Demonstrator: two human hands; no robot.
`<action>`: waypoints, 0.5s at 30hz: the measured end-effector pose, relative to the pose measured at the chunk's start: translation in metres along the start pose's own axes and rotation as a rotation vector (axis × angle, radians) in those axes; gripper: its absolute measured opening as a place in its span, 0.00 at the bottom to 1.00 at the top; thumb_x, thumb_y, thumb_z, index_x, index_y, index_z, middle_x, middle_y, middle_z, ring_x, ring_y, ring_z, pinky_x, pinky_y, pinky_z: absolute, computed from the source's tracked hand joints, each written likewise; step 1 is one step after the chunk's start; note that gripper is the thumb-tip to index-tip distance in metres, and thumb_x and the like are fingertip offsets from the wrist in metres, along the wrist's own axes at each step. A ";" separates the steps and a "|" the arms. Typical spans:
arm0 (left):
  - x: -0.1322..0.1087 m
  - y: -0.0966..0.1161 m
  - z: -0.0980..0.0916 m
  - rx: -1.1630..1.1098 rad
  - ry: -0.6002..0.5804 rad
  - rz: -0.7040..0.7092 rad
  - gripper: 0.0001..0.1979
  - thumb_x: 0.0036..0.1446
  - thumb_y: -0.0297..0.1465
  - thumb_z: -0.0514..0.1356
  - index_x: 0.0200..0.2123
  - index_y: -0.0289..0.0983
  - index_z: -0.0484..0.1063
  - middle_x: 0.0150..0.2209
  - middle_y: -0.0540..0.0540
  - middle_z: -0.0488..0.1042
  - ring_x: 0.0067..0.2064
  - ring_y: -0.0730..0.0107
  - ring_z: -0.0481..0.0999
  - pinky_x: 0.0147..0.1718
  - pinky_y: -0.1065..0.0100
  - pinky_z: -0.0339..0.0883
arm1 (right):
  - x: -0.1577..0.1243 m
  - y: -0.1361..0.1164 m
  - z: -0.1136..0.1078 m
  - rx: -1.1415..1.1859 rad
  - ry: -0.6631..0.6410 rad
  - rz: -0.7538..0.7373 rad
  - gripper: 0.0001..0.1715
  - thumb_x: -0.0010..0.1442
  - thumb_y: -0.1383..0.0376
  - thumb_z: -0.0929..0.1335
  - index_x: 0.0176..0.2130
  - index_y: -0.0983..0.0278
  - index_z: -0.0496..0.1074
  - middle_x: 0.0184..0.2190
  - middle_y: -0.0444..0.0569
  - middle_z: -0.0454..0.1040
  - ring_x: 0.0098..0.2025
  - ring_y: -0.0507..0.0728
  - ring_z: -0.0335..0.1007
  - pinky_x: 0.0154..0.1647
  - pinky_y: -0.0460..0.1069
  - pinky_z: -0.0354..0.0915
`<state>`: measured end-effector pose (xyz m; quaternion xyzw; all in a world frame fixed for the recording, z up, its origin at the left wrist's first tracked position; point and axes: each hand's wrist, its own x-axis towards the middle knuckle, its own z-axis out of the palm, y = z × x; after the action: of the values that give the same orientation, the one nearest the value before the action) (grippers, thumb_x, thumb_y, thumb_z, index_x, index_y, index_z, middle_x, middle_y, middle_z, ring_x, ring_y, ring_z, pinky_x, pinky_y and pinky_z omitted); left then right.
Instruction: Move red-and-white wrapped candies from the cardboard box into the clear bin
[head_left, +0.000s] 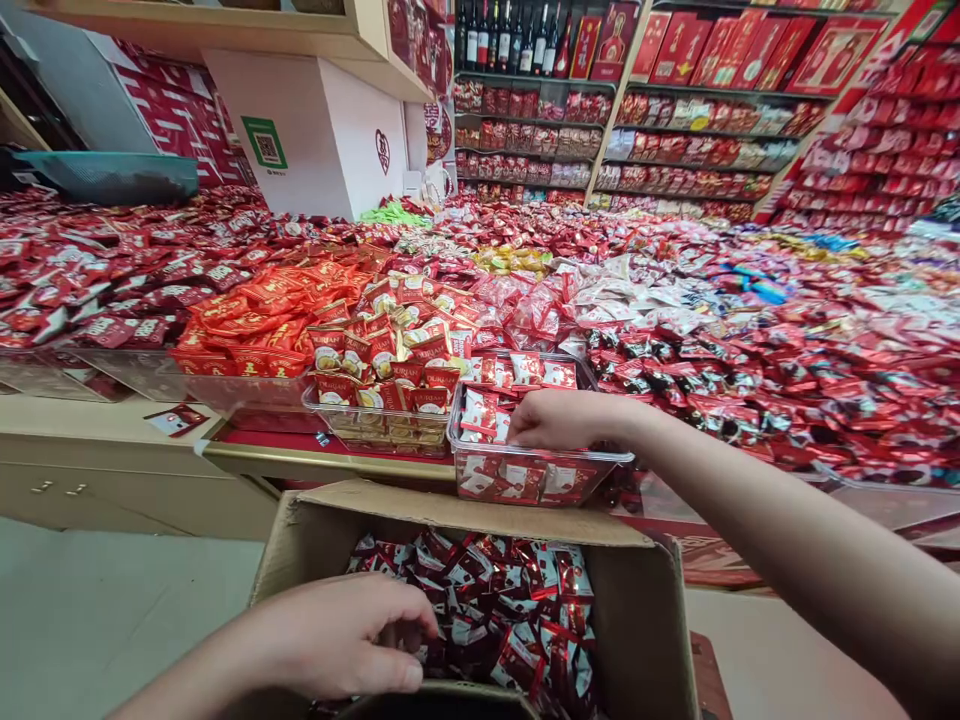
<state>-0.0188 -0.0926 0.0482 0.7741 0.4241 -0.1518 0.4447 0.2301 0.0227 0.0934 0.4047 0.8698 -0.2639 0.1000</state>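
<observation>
My right hand (559, 418) reaches into a clear plastic bin (540, 470) of red-and-white wrapped sweets (480, 410). Its fingers are curled down among the packets, and the fingertips are hidden, so what they grip cannot be made out. Below the bin stands an open cardboard box (637, 620), partly filled with dark red-and-white sweet packets (517, 600). Over the box's left side hovers my left hand (360, 635), thumb and bent fingers apart, with nothing seen in it.
Left of the bin sits another clear bin with durian sweets (405, 370), beside orange-red packets (262, 310). Heaps of wrapped sweets (690, 380) cover the counter. A white pillar (300, 140), a teal basket (112, 178) and shelves with bottles (517, 45) stand behind.
</observation>
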 end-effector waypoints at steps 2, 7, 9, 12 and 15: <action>-0.001 0.001 0.005 -0.048 0.006 -0.009 0.17 0.48 0.34 0.55 0.44 0.46 0.69 0.37 0.51 0.75 0.36 0.66 0.73 0.33 0.73 0.64 | 0.009 0.000 -0.005 0.128 -0.114 0.037 0.18 0.57 0.56 0.60 0.29 0.67 0.69 0.24 0.44 0.68 0.21 0.47 0.57 0.23 0.44 0.56; -0.009 -0.006 0.017 -0.089 0.049 -0.049 0.18 0.47 0.34 0.55 0.44 0.45 0.69 0.36 0.50 0.75 0.36 0.65 0.73 0.33 0.71 0.64 | 0.020 -0.008 -0.009 0.243 -0.262 0.110 0.36 0.53 0.40 0.54 0.30 0.67 0.70 0.20 0.44 0.65 0.18 0.47 0.54 0.21 0.45 0.56; -0.011 -0.013 0.024 -0.124 0.055 -0.052 0.18 0.48 0.34 0.55 0.44 0.45 0.69 0.36 0.50 0.74 0.36 0.65 0.73 0.33 0.71 0.64 | 0.024 -0.013 -0.007 0.237 -0.330 0.080 0.40 0.52 0.38 0.51 0.30 0.66 0.72 0.22 0.47 0.68 0.20 0.49 0.56 0.22 0.46 0.58; -0.012 -0.025 0.034 -0.146 0.077 -0.042 0.18 0.47 0.35 0.56 0.44 0.46 0.69 0.37 0.50 0.74 0.36 0.65 0.72 0.34 0.71 0.64 | 0.029 -0.016 -0.003 0.292 -0.382 0.075 0.42 0.52 0.37 0.50 0.35 0.64 0.73 0.32 0.50 0.74 0.27 0.51 0.64 0.26 0.46 0.60; -0.011 -0.033 0.042 -0.175 0.095 -0.037 0.18 0.49 0.36 0.56 0.45 0.45 0.68 0.37 0.49 0.74 0.36 0.66 0.72 0.34 0.71 0.64 | 0.032 -0.017 0.001 0.288 -0.289 0.072 0.44 0.51 0.37 0.48 0.41 0.63 0.72 0.37 0.51 0.74 0.31 0.52 0.67 0.27 0.45 0.61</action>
<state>-0.0457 -0.1242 0.0128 0.7307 0.4705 -0.0853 0.4872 0.1963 0.0340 0.0869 0.4038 0.7846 -0.4371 0.1741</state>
